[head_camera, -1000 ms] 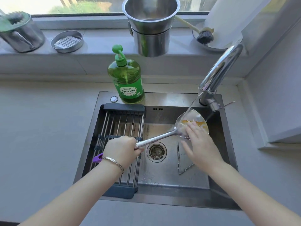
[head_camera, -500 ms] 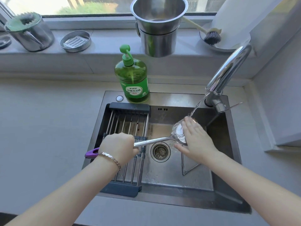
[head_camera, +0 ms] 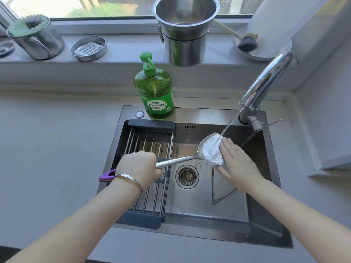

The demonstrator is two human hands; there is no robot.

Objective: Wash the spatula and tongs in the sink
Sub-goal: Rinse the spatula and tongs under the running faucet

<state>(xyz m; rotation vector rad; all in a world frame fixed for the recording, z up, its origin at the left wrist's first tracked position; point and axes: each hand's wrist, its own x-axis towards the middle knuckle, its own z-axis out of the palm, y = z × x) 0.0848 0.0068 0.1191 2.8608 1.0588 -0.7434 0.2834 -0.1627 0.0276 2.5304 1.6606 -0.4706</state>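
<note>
A steel spatula (head_camera: 209,150) with a purple handle end is held level over the steel sink (head_camera: 190,217). My left hand (head_camera: 139,168) grips its handle above the drying rack. My right hand (head_camera: 237,164) lies with straight fingers against the right side of the blade, under the stream of water from the faucet (head_camera: 266,82). Metal tongs (head_camera: 221,188) lie on the sink floor, partly hidden beneath my right hand.
A dark roll-up drying rack (head_camera: 148,141) spans the sink's left part; the drain (head_camera: 187,175) sits mid-basin. A green soap bottle (head_camera: 154,92) stands at the sink's back rim. The windowsill holds steel pots (head_camera: 185,33), a dish brush (head_camera: 247,43), a small tin and a jar.
The orange residue seen on the blade a second ago is gone. My right hand has slid along the blade to its right side, and the blade now lies flatter under the water.
</note>
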